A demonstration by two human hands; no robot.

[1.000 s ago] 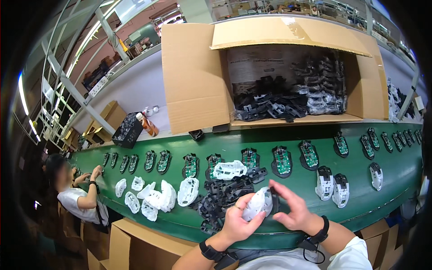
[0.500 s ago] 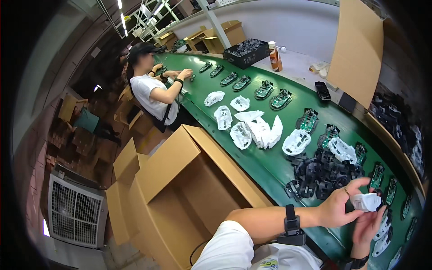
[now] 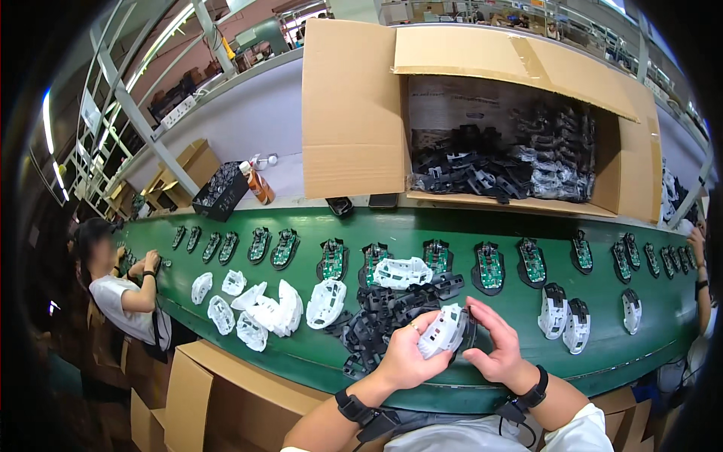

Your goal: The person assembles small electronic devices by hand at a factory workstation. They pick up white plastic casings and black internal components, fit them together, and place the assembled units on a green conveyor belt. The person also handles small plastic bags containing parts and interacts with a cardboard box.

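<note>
My left hand (image 3: 403, 352) grips a white plastic mouse shell (image 3: 444, 331) over the near edge of the green conveyor belt (image 3: 512, 305). My right hand (image 3: 497, 348) closes on the same shell from the right, fingers along its side and a black part against it. Just left of my hands lies a pile of black plastic frames (image 3: 384, 313). Another white shell (image 3: 403, 273) rests on top of that pile. A row of mouse bases with green circuit boards (image 3: 489, 265) runs along the belt's far side.
A big open cardboard box (image 3: 482, 120) full of black parts stands behind the belt. Several white shells (image 3: 263, 309) lie to the left, and assembled shells (image 3: 565, 316) to the right. A seated person (image 3: 120, 290) works at far left. Cartons (image 3: 218, 392) stand below the belt.
The view swung left toward the cartons and the seated person, then back to the belt. Both hands kept hold of the white shell throughout.
</note>
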